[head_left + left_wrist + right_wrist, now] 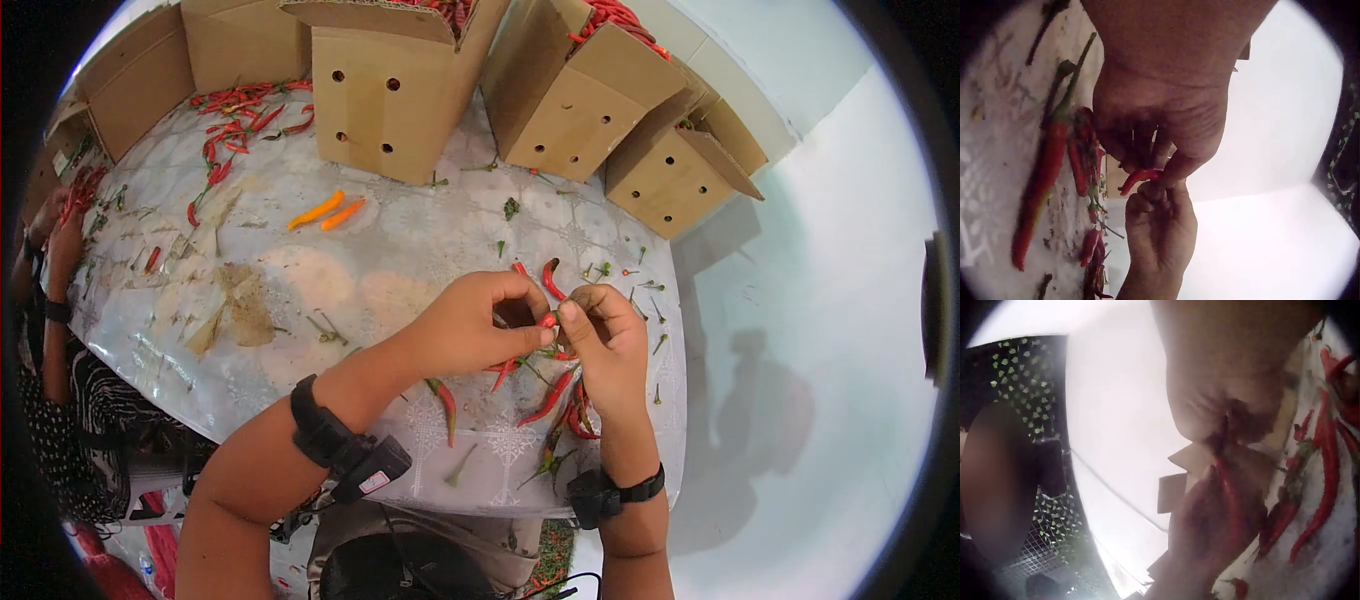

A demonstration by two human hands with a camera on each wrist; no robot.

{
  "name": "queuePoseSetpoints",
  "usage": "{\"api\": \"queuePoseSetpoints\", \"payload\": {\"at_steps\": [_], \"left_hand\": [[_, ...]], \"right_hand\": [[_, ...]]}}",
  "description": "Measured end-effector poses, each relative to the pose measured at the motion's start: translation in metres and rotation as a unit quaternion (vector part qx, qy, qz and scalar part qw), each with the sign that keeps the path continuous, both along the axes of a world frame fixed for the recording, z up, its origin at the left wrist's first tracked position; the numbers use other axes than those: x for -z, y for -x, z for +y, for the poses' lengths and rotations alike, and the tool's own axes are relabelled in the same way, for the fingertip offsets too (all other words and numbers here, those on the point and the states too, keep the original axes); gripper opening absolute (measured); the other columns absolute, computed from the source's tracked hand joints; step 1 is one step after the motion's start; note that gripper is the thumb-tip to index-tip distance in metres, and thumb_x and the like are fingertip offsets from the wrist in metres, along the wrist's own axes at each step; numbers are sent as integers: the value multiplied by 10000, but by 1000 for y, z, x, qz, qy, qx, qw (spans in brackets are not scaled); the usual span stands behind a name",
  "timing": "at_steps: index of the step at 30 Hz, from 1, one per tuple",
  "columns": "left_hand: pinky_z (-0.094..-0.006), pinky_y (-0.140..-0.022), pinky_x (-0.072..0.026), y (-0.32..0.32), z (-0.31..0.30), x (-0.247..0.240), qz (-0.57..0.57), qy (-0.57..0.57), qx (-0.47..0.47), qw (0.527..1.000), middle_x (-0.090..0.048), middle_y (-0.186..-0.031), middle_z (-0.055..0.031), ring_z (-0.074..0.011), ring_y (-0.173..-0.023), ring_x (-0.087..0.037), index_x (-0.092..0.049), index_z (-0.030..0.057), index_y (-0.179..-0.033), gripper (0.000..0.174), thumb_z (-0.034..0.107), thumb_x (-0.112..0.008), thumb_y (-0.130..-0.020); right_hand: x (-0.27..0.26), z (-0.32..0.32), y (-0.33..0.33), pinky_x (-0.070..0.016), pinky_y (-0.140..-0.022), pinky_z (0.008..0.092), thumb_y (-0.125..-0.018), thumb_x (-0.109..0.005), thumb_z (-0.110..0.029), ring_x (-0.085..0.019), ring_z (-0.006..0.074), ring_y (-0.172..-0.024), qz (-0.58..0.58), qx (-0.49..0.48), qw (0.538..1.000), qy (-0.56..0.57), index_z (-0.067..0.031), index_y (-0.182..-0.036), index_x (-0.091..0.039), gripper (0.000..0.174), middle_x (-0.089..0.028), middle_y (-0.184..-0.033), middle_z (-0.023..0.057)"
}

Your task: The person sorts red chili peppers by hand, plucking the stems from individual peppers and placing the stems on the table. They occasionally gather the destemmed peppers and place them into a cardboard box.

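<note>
Both hands meet over the right part of the table around one small red chili pepper (pixel 548 320). My left hand (pixel 465 320) holds the pepper's body, which shows curved and red (pixel 1140 179) in the left wrist view. At the pepper's end, my right hand (pixel 612 345) pinches with thumb and fingertips; the stem is mostly hidden there. In the right wrist view the red chili (pixel 1230 500) runs down from the right fingers along the left hand. Below the hands lie several red chilies (pixel 550 398) with green stems, and a single red-green chili (pixel 443 410) lies left of them.
Cardboard boxes (pixel 375 115) line the table's back, some filled with red chilies (pixel 620 22). Two orange chilies (pixel 318 210) lie mid-table, and loose green stems (pixel 660 343) dot the right edge. At far left, another person's hands (pixel 65 235) hold red chilies. A white wall (pixel 800 300) stands right.
</note>
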State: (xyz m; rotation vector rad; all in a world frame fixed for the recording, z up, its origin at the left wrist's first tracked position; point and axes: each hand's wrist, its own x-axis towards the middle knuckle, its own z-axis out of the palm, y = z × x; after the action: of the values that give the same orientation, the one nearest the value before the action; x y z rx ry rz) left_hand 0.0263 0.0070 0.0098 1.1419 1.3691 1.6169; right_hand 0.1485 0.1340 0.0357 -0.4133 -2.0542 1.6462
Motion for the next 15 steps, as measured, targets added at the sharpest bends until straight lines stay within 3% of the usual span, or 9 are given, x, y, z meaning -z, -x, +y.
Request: {"api": "queuePoseSetpoints", "payload": {"at_steps": [7,15], "left_hand": [[-227,-637,-455,-3,-1,-4,27,-5,-23,999,-589,-747,-10,-64,-673,-529,-588,8,-837,115,72,-659,-772],[-210,-680,-444,-1,0,3,-9,-25,37,999,-604,-844,-5,-58,-759,-538,-598,13,-937,163,80,-654,-798]], "right_hand": [[0,-1,0,-404,-574,188,-822,-658,-161,-493,47,-636,-11,-2,997,-71,-9,-786,-572,178,-562,-698,-19],[-4,5,-2,-323,-485,190,-819,-652,-186,-426,39,-533,-54,-16,993,106,-32,-757,-592,177,-535,-627,-28]]}}
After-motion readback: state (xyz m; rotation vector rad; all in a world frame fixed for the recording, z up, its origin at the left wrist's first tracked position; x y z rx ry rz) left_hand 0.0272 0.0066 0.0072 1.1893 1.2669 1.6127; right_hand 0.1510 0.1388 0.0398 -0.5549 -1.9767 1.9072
